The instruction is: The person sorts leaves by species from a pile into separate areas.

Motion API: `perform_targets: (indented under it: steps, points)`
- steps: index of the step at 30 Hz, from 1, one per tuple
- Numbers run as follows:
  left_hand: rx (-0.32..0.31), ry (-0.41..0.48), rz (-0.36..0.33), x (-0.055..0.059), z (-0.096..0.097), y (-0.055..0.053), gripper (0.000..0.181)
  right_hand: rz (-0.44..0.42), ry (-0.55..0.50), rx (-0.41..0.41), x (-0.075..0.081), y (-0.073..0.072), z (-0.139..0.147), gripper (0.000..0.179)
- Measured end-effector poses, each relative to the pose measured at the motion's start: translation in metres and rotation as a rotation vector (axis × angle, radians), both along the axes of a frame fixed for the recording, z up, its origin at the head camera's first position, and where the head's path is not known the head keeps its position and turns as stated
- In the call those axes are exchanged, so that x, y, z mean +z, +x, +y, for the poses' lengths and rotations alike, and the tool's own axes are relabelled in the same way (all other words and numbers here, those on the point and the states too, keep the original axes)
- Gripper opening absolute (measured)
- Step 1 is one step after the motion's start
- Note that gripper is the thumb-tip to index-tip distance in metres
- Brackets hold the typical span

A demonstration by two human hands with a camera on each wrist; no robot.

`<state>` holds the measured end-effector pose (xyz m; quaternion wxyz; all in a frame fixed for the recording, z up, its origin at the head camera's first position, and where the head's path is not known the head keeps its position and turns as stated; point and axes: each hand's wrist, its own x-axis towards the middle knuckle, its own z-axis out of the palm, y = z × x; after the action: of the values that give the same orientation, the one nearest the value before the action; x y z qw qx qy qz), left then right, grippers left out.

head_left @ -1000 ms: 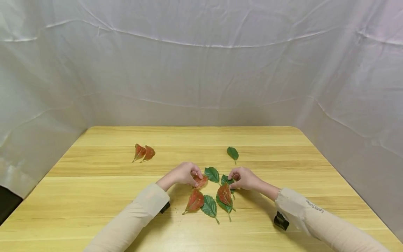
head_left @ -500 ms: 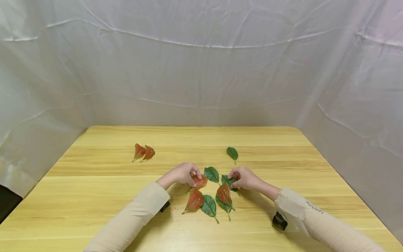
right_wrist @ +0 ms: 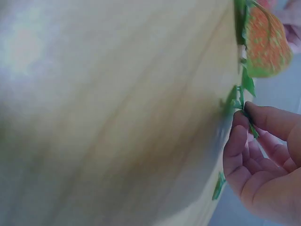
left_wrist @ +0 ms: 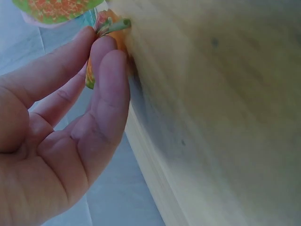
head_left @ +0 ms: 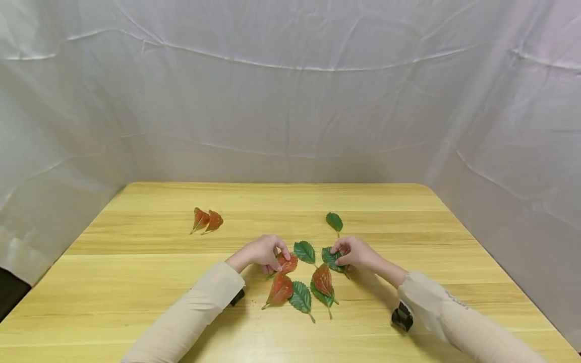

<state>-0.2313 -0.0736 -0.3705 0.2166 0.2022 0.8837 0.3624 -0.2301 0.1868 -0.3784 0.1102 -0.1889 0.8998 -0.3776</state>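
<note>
My left hand [head_left: 265, 251] pinches a red leaf [head_left: 288, 263] on the left side of a ring of leaves; in the left wrist view thumb and fingertips meet near its green stem [left_wrist: 117, 26]. Across the ring, my right hand [head_left: 356, 253] pinches a green leaf [head_left: 330, 257] by its edge, its stem pointing toward the front right. Between the hands at the back lies a green leaf [head_left: 304, 251]. In front are a red leaf [head_left: 280, 289] beside a green leaf [head_left: 301, 297], and a red leaf [head_left: 323, 280] overlapping a green leaf [head_left: 328, 298].
Two red leaves [head_left: 215, 221] lie side by side at the back left of the wooden table [head_left: 136, 282]. One green leaf [head_left: 334, 221] lies behind the right hand. A pale cloth [head_left: 290, 116] hangs around the table's back and sides.
The green leaf in my right hand has shifted slightly right, and its stem has swung from pointing forward to the right. My left hand stays at its red leaf, nearly still.
</note>
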Motion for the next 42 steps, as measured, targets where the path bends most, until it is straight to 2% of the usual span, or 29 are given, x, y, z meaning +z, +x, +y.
perform_targets:
  steps: [8, 12, 17, 31, 42]
  points:
    - [0.003, -0.018, -0.018, 0.002, 0.0, 0.001, 0.02, -0.003, -0.09, -0.123, 0.007, -0.013, 0.012, 0.014]
    - [0.002, -0.02, -0.019, 0.002, -0.001, 0.001, 0.02, -0.02, -0.111, -0.217, 0.009, -0.018, 0.018, 0.015]
    - [0.007, -0.026, -0.019, 0.001, -0.001, 0.0, 0.02, -0.027, -0.134, -0.279, 0.01, -0.026, 0.022, 0.018]
    - [0.004, -0.046, -0.019, 0.001, 0.0, 0.0, 0.02, 0.022, -0.109, -0.371, 0.002, -0.051, 0.035, 0.027]
    - [-0.004, -0.05, -0.01, 0.002, 0.001, -0.001, 0.021, 0.045, -0.087, -0.426, -0.002, -0.071, 0.039, 0.023]
